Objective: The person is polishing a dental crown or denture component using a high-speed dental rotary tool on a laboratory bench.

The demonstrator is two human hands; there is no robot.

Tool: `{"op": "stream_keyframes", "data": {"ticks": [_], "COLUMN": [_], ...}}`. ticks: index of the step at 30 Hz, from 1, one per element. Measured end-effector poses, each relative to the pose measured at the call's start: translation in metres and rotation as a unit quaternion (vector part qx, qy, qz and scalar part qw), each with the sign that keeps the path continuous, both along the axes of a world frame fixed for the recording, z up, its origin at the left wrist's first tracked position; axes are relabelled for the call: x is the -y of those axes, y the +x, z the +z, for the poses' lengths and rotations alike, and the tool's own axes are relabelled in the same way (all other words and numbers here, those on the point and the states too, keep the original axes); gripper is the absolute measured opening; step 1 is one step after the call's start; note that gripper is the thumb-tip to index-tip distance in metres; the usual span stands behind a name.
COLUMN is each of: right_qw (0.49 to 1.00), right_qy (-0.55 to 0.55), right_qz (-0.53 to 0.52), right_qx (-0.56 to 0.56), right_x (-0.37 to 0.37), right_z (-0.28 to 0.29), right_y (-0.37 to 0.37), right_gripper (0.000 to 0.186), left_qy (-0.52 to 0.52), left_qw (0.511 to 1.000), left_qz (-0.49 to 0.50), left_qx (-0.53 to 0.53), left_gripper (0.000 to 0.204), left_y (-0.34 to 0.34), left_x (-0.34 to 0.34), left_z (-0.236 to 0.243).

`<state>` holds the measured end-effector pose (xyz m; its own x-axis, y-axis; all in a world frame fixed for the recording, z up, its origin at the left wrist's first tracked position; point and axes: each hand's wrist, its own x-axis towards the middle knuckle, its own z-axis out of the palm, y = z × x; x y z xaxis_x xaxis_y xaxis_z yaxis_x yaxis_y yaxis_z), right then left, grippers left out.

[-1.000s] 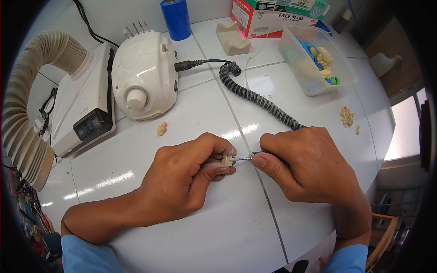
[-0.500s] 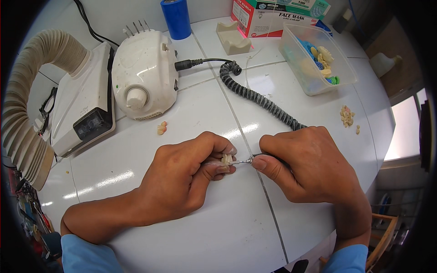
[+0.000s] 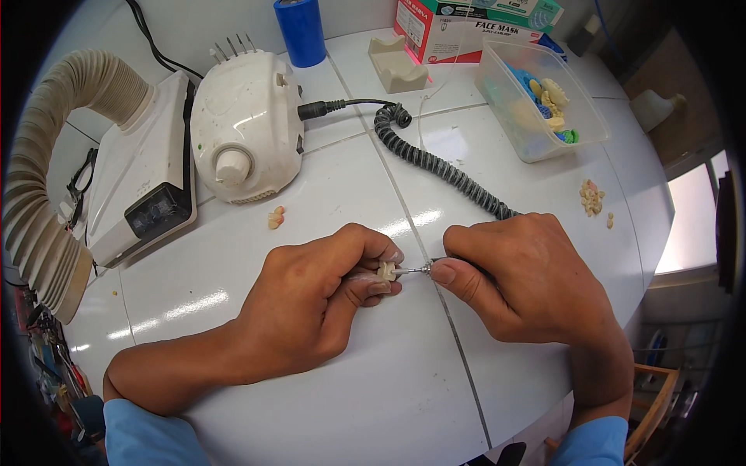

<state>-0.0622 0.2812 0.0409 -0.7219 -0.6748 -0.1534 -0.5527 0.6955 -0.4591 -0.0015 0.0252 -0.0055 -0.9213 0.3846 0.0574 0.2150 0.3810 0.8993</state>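
Between the fingertips of my left hand (image 3: 315, 291) is a small cream-coloured dental crown piece (image 3: 386, 270), mostly covered by the thumb and fingers. My right hand (image 3: 528, 279) is closed around a rotary handpiece, whose body is largely hidden in the palm. Its thin metal bur (image 3: 412, 271) points left and reaches the side of the crown piece; whether it touches cannot be made out. A coiled dark cord (image 3: 447, 175) runs from behind my right hand to the white micromotor control unit (image 3: 245, 128) with its round knob.
A white suction box (image 3: 144, 175) with a ribbed hose stands at the left. Small tooth-like pieces (image 3: 276, 217) lie before the control unit, and a pile of them (image 3: 591, 198) at the right. Behind are a blue cylinder (image 3: 301, 33), a beige cradle (image 3: 398, 66) and a clear tub (image 3: 536, 101).
My right hand has shifted very slightly up, and the bur now lies a little higher against the piece. My left hand is almost still.
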Motion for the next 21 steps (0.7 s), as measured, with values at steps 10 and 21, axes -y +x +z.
{"op": "stream_keyframes", "data": {"ticks": [10,21], "right_qw": [1.0,1.0], "right_qy": [0.012,0.005], "right_qz": [-0.005,-0.003], "right_qx": [0.002,-0.002], "right_x": [0.0013,0.0002], "right_z": [0.0028,0.0008], "right_y": [0.0006,0.0007], "right_gripper": [0.047,0.047], "left_qy": [-0.001,0.007], "left_qw": [1.0,1.0], "left_qz": [-0.005,-0.001], "left_qx": [-0.012,-0.009], "left_gripper": [0.014,0.013], "left_y": [-0.0002,-0.0001], "left_x": [0.0003,-0.0002], "left_z": [0.0003,-0.0011]}}
